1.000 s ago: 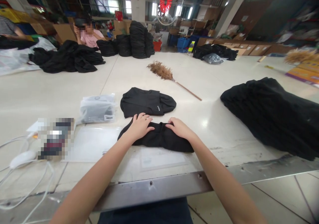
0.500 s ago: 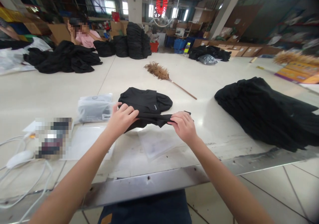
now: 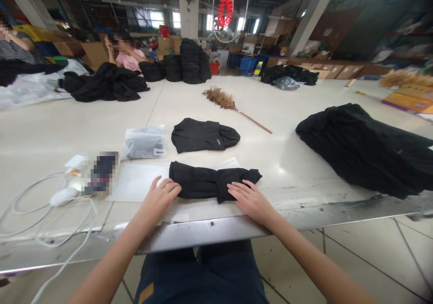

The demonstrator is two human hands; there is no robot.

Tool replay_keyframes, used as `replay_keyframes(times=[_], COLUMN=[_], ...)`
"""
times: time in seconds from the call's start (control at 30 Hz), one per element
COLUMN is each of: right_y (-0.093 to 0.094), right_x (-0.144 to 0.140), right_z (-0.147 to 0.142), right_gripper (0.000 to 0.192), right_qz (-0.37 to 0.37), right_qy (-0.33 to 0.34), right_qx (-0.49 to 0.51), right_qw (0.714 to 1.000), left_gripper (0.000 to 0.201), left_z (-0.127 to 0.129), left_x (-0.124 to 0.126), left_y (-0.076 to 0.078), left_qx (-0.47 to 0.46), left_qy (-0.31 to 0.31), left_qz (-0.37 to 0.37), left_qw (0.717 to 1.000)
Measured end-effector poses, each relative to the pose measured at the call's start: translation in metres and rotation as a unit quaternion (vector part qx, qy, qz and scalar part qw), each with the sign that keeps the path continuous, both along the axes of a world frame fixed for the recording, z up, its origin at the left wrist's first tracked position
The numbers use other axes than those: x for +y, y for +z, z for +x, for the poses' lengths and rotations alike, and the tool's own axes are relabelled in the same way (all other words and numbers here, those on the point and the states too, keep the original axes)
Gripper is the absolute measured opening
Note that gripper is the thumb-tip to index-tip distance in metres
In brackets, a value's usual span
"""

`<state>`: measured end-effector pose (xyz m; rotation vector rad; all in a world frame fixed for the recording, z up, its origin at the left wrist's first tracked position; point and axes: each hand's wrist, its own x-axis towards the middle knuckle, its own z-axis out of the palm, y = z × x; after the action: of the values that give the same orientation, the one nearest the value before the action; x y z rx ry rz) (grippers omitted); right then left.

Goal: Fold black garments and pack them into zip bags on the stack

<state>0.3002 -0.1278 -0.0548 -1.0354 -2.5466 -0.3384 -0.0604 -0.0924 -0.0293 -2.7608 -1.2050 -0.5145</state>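
Note:
A folded black garment point(image 3: 199, 182) lies lengthwise near the table's front edge, partly over a clear plastic bag point(image 3: 232, 163). My left hand point(image 3: 161, 198) rests at its left end, fingers spread and touching the cloth. On its right part lies my right hand point(image 3: 249, 198), flat with the fingers stretched out. Just behind is a second folded black garment point(image 3: 199, 135) with a small pale label. A packed clear bag point(image 3: 145, 141) with dark contents and a barcode sticker sits to the left, above a flat translucent sheet or bag point(image 3: 135, 182).
A feather duster point(image 3: 221, 99) lies farther back. A large black garment stack point(image 3: 358, 150) stands at right. White cables and a white puck-like device point(image 3: 63, 196) lie at left beside a blurred phone-like object point(image 3: 101, 173). Black cloth piles point(image 3: 104, 83) and two people are across the table.
Both hands have come down toward me with the black garment, which was held raised and now lies flat on the table. The fingers have loosened from their grip. The view has shifted slightly.

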Motion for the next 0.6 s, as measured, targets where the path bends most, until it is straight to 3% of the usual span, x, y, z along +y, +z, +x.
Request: replay_keyframes(times=[0.13,0.23,0.37,0.47,0.6], right_y=[-0.001,-0.005,-0.006,0.006,0.033], right_x=[0.003,0.004,0.009,0.022,0.051], right_z=[-0.005,-0.008,-0.007,0.001,0.013], right_gripper=[0.038,0.036,0.033,0.032,0.026], right_qz=[0.008,0.038,0.077,0.101,0.173], right_qy=[-0.027,-0.060,-0.091,-0.083,-0.087], right_qx=[-0.015,0.049,0.141,0.177,0.201], right_qw=[0.999,0.996,0.983,0.976,0.960], left_gripper=[0.028,0.023,0.023,0.024,0.025], left_z=[0.005,0.016,0.040,0.057,0.066], left_x=[0.010,0.016,0.018,0.024,0.050], left_y=[0.012,0.015,0.013,0.016,0.039], left_qx=[-0.077,-0.190,-0.319,-0.364,-0.366], left_qy=[0.026,0.060,0.033,0.010,-0.013], left_qz=[-0.005,-0.001,0.000,0.018,0.080], left_qw=[0.997,0.980,0.947,0.931,0.927])
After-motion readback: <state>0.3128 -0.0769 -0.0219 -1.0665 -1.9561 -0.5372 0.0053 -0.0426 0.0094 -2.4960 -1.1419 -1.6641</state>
